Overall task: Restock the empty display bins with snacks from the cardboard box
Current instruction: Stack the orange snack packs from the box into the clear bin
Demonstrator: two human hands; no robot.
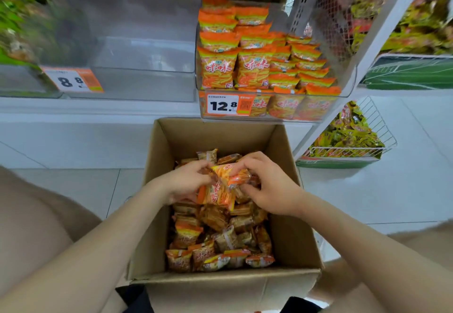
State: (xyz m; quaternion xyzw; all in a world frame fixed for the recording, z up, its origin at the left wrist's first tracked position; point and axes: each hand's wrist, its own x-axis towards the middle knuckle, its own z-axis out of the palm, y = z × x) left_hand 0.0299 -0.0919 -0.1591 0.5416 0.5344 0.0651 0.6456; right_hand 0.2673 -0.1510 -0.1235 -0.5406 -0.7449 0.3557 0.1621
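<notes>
My left hand (186, 182) and right hand (267, 187) curled round a bunch of orange snack packets (218, 190) over the cardboard box (289, 214) at lower centre, box full of packets, clear bin (147, 67) upper left bare, bin (274, 106) upper right packed

Floor: pale glossy tiles (73, 190), thin grout lines.
Shelving: white metal shelf unit (98, 109), evenly lit.
Right: white wire basket (382, 126), low by the floor.

Cardboard box (286, 214) on the floor (73, 190) before a store shelf (98, 109).
Left hand (186, 185) and right hand (272, 190) grip snack packets (215, 239) inside the box. Behind it on the shelf stand 2 bins side by side: empty bin (147, 55) left, stocked bin (353, 77) right. A wire basket (382, 128) sits lower, far right.
</notes>
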